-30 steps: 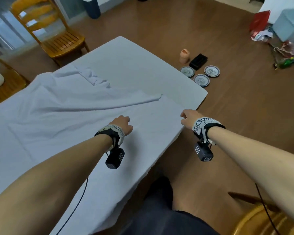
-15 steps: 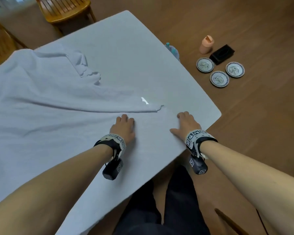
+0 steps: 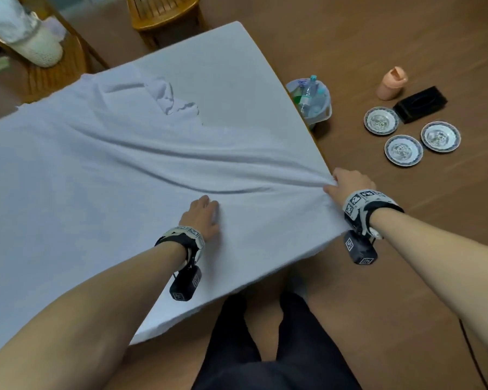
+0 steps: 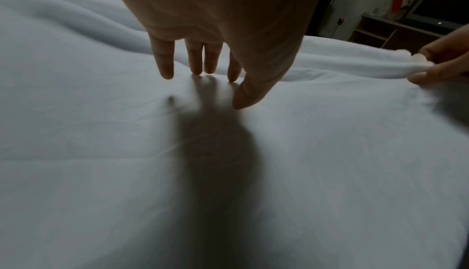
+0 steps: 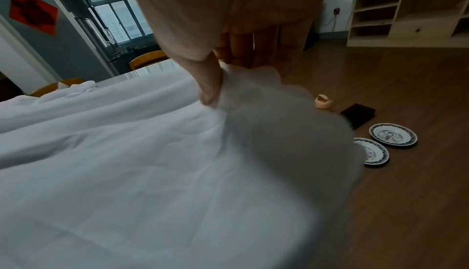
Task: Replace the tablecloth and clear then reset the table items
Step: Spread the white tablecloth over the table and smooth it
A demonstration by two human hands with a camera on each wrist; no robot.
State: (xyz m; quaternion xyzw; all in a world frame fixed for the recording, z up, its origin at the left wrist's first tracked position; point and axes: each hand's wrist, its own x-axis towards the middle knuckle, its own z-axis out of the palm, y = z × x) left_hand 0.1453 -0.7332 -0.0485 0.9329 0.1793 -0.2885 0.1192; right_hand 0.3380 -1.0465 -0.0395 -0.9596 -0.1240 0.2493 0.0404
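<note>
We spread a white tablecloth [image 3: 124, 170] over the table, one hand flat on it and the other pulling its corner.

The tablecloth lies across most of the table, bunched and creased toward the far side, with long folds running to the near right corner. It looks soft, light and limp, so we judge it will slide and wrinkle easily and is best taken by an edge or corner. Our left hand [image 3: 202, 218] rests on it with fingers [image 4: 163, 62] straight, fingertips pressing the fabric, holding nothing. Our right hand [image 3: 348, 184] pinches the corner at the table's edge, thumb [image 5: 209, 85] and curled fingers gathering the cloth. Three patterned plates [image 3: 403, 150], a peach container [image 3: 392, 83] and a black box [image 3: 420, 104] wait on the floor.
</note>
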